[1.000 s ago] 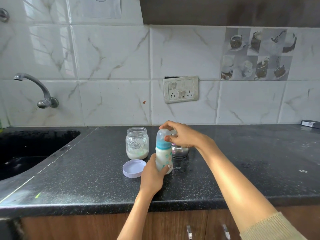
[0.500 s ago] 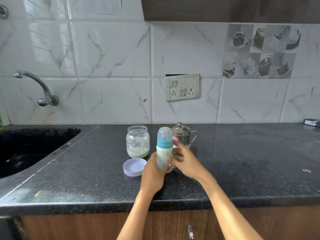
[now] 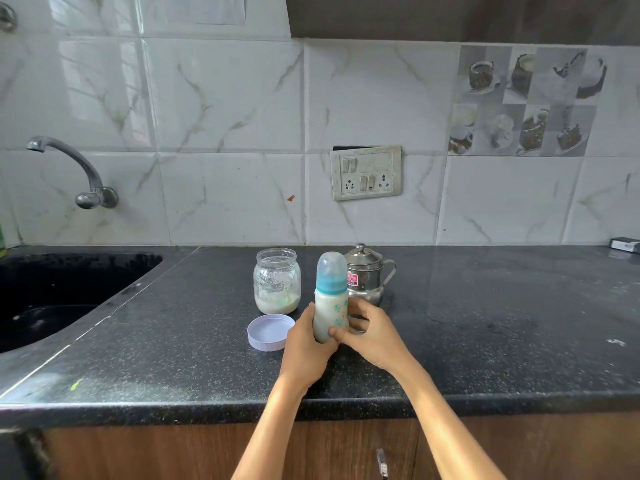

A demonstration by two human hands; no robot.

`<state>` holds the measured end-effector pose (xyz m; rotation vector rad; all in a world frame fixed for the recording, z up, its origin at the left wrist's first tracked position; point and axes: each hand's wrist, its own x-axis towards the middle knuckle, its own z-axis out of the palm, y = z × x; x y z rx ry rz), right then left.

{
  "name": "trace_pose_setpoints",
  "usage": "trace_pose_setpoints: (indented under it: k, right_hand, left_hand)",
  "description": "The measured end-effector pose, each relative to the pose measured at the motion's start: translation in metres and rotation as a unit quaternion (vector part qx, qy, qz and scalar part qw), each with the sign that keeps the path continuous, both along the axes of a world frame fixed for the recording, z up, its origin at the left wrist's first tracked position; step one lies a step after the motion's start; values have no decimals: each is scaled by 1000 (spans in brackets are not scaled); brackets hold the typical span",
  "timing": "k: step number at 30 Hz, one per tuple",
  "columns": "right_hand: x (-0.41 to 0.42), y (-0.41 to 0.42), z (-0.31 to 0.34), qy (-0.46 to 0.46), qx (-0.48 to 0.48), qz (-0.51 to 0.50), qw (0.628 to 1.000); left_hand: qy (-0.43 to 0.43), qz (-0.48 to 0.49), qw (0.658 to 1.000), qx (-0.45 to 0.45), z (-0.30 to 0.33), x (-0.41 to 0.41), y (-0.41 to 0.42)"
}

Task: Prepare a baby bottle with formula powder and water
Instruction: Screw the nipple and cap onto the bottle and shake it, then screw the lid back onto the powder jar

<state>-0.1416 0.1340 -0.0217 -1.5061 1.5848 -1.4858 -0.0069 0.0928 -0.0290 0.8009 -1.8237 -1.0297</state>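
Note:
The baby bottle [image 3: 330, 299] stands upright on the black counter [image 3: 485, 323], capped with a clear dome over a blue collar and filled with milky liquid. My left hand [image 3: 306, 344] grips its lower body from the left. My right hand [image 3: 375, 332] holds the bottle's lower right side, fingers curled toward it. Behind, at the left, is an open glass jar [image 3: 277, 281] with white formula powder at the bottom. Its lilac lid [image 3: 270, 332] lies upturned in front of it. A small steel lidded pot [image 3: 367, 273] with a handle stands behind the bottle.
A black sink [image 3: 59, 296] is set into the counter at the left, with a wall tap [image 3: 74, 171] above it. A switch and socket plate [image 3: 366, 173] is on the tiled wall. A small box [image 3: 625, 244] lies at the far right.
My right hand came down from the bottle's cap to its lower body. The left hand kept its hold, and the steel pot behind came into sight.

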Motion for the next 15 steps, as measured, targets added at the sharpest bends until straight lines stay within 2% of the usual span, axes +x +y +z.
trace_pose_setpoints:
  k: [4,6,8,10,13,15]
  right_hand:
    - [2,2,1,3,4,-2,1000]
    - [3,5,2,-1,11,-5,1000]
    - [3,7,3,-28,8,-4,1000]
    - [3,8,4,-52,1,-3,999]
    - [4,9,5,-74,-7,-1,997]
    - [4,9,5,-86,-11,3,996]
  left_hand:
    - [2,63,997,-36,9,-1,12]
    - [36,140,988,-50,16,2,24]
    - [32,262,961,-87,22,12,29]
    - [-61,343,931,-109,22,24,19]
    - [-262,353,898,-32,18,36,-7]
    - [-315,349,883,-7,14,36,-16]
